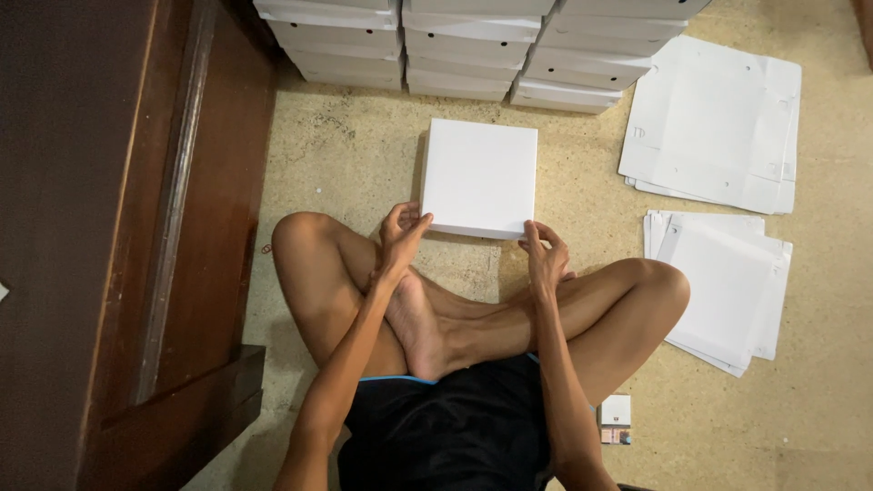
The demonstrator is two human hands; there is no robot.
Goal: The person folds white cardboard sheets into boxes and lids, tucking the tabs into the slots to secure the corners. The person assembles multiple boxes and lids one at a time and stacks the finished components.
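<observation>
floor: speckled beige floor [364, 155], dark wooden furniture [118, 227] along the person's left; person sits cross-legged, knees out to both sides.
left hand: left hand [400, 238] closed on the near-left corner of the white box, thumb on top, fingers curled under/around the edge.
right hand: right hand [544, 255] pinching the near-right corner, fingers on the near edge, thumb side up.
box: white box [479, 177], flat, lid-side up, near square; lies straight ahead of both hands, away from the body, just past the crossed feet.
axis: box sides run square to the body, near edge crosswise between the two hands; no clear long axis, slightly deeper than wide at most.
which hand nearer: about equal, each on its own corner; left hand sits a touch higher on the edge than the right.
contact w/ floor: far part of box looks to rest on the floor; near edge at the hands, can't tell if lifted.
beyond box: stacked white boxes [473, 45] in rows at the far wall side, apart from the held box.
person's right: two piles of flat white cardboard blanks [718, 127], unfolded, well clear of the hands.
near right hip: small card packet [616, 420] on the floor.
</observation>
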